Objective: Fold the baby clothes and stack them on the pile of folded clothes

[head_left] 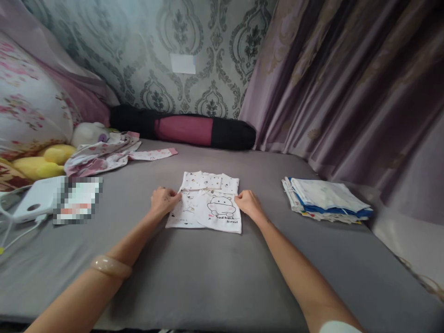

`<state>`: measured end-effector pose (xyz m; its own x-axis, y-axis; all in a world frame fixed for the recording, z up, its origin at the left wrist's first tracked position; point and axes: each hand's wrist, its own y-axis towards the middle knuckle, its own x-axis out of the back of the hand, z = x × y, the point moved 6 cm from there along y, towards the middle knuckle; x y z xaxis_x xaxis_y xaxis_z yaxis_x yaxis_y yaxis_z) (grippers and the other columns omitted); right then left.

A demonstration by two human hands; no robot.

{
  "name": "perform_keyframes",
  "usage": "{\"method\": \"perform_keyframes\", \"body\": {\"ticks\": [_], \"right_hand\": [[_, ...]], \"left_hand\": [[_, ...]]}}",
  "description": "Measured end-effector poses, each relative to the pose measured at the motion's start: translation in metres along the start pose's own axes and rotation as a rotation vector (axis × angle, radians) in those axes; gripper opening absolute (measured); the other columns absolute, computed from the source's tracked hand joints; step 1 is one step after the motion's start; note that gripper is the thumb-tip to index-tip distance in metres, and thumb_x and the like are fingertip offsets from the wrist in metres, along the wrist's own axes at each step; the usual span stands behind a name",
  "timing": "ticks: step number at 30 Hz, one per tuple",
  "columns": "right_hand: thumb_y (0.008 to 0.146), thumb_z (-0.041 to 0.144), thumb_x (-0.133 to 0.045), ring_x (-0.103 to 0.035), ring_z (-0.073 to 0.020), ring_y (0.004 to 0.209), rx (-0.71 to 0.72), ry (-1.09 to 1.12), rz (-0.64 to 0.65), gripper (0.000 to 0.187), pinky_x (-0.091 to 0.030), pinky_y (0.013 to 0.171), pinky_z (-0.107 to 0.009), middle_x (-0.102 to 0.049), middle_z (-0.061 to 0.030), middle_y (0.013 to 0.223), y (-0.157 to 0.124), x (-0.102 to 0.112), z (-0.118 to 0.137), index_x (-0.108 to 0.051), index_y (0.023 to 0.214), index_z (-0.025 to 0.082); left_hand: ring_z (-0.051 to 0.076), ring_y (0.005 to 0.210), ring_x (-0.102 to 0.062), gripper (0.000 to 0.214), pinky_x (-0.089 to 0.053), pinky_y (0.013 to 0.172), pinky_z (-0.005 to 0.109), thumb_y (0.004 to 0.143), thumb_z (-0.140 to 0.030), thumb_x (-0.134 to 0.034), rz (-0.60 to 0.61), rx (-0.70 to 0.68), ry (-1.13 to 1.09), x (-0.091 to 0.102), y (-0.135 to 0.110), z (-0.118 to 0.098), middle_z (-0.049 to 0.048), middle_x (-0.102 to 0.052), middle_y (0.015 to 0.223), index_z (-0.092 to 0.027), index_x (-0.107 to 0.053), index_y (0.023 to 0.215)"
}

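Observation:
A small white baby shirt [208,203] with a cartoon animal and lettering lies flat on the grey sheet, its sleeves folded across the upper part. My left hand [165,201] pinches the shirt's left edge, fingers closed on the cloth. At the opposite edge, my right hand [249,203] grips the fabric between thumb and fingers. A pale bangle [111,267] circles my left forearm.
To the right sits a stack of folded clothes [328,199]. Leftward are a white device with cables [40,199], a pixelated item [79,201], a yellow plush [45,162] and crumpled pink-and-white clothing [107,155]. A black-and-maroon long bag [183,129] lies along the wall.

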<state>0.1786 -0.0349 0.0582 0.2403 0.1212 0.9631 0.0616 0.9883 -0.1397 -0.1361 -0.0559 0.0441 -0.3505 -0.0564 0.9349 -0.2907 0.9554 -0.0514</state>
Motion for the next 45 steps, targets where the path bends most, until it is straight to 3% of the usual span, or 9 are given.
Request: {"method": "perform_keyframes", "body": {"ticks": [4,9,13,18,25,31,35,39,45], "right_hand": [[0.091,0.025,-0.044,-0.064,-0.0211,0.093,0.062,-0.134,-0.186,0.024,-0.042,0.071,-0.026,-0.067,-0.0124,0.102,-0.011,0.003,0.005,-0.065,0.099,0.016],[0.096,0.022,-0.036,-0.062,-0.0245,0.092,0.16,-0.141,-0.229,0.026,-0.045,0.077,-0.034,-0.062,-0.0166,0.105,-0.025,0.005,0.01,-0.06,0.104,0.014],[0.097,0.02,-0.031,-0.054,-0.0294,0.113,0.379,-0.095,-0.262,0.034,-0.04,0.094,-0.044,-0.056,-0.0214,0.123,-0.044,0.005,0.03,-0.056,0.118,0.011],[0.099,0.04,-0.029,-0.015,-0.0263,0.144,0.65,-0.007,-0.065,0.053,-0.016,0.115,-0.047,-0.025,-0.012,0.155,-0.071,-0.022,0.056,-0.034,0.146,0.015],[0.099,0.05,-0.02,-0.006,-0.0252,0.145,0.622,0.005,0.069,0.06,-0.006,0.116,-0.05,-0.014,-0.0087,0.158,-0.071,-0.04,0.053,-0.027,0.15,0.019],[0.099,0.047,-0.027,-0.012,-0.0247,0.145,0.645,0.073,0.114,0.055,-0.009,0.115,-0.05,-0.019,-0.0107,0.157,-0.073,-0.032,0.053,-0.034,0.146,0.02],[0.095,0.038,-0.045,-0.03,-0.0235,0.137,0.749,0.136,0.014,0.04,-0.02,0.113,-0.045,-0.04,-0.0096,0.146,-0.088,-0.017,0.056,-0.052,0.132,0.023],[0.092,0.029,-0.055,-0.051,-0.0207,0.112,0.851,0.163,-0.067,0.025,-0.038,0.099,-0.036,-0.059,-0.0073,0.116,-0.101,-0.01,0.061,-0.063,0.115,0.023],[0.094,0.028,-0.051,-0.054,-0.0188,0.099,0.891,0.123,-0.061,0.02,-0.041,0.091,-0.032,-0.061,-0.0051,0.102,-0.104,-0.015,0.065,-0.064,0.108,0.022]], "left_hand": [[0.032,0.099,-0.057,0.035,-0.045,0.083,0.039,0.08,-0.044,-0.05,-0.079,-0.046,0.051,0.0,-0.001,0.003,0.015,-0.064,0.102,-0.019,-0.074,0.083],[0.033,0.098,-0.055,0.039,-0.044,0.084,0.043,0.083,-0.05,-0.048,-0.125,-0.109,0.043,0.003,-0.009,0.004,0.0151,-0.061,0.099,-0.018,-0.071,0.08],[0.033,0.112,-0.05,0.044,-0.04,0.093,0.048,0.09,-0.051,-0.04,-0.292,-0.349,0.036,0.013,-0.036,-0.022,0.016,-0.058,0.117,-0.017,-0.063,0.106],[0.028,0.141,-0.024,0.054,-0.02,0.113,0.048,0.095,-0.05,-0.031,-0.024,-0.838,0.059,-0.019,-0.072,-0.067,0.0105,-0.036,0.15,-0.021,-0.042,0.14],[0.027,0.145,-0.015,0.065,-0.012,0.115,0.049,0.096,-0.058,-0.022,0.207,-0.777,0.086,-0.045,-0.066,-0.06,0.0106,-0.02,0.157,-0.021,-0.027,0.149],[0.029,0.134,-0.036,0.058,-0.028,0.108,0.047,0.091,-0.059,-0.039,0.121,-0.861,-0.072,-0.019,-0.073,-0.061,0.0129,-0.042,0.145,-0.024,-0.048,0.136],[0.026,0.111,-0.05,0.05,-0.037,0.095,0.041,0.08,-0.063,-0.056,0.129,-0.914,-0.109,-0.004,-0.08,-0.058,0.0086,-0.058,0.12,-0.028,-0.064,0.114],[0.02,0.097,-0.055,0.033,-0.039,0.089,0.035,0.092,-0.049,-0.048,0.188,-1.013,-0.087,-0.002,-0.089,-0.059,0.0061,-0.062,0.106,-0.027,-0.066,0.109],[0.019,0.09,-0.058,0.036,-0.043,0.081,0.031,0.099,-0.031,-0.03,0.161,-1.138,0.029,-0.004,-0.105,-0.072,0.009,-0.061,0.103,-0.02,-0.062,0.111]]}}
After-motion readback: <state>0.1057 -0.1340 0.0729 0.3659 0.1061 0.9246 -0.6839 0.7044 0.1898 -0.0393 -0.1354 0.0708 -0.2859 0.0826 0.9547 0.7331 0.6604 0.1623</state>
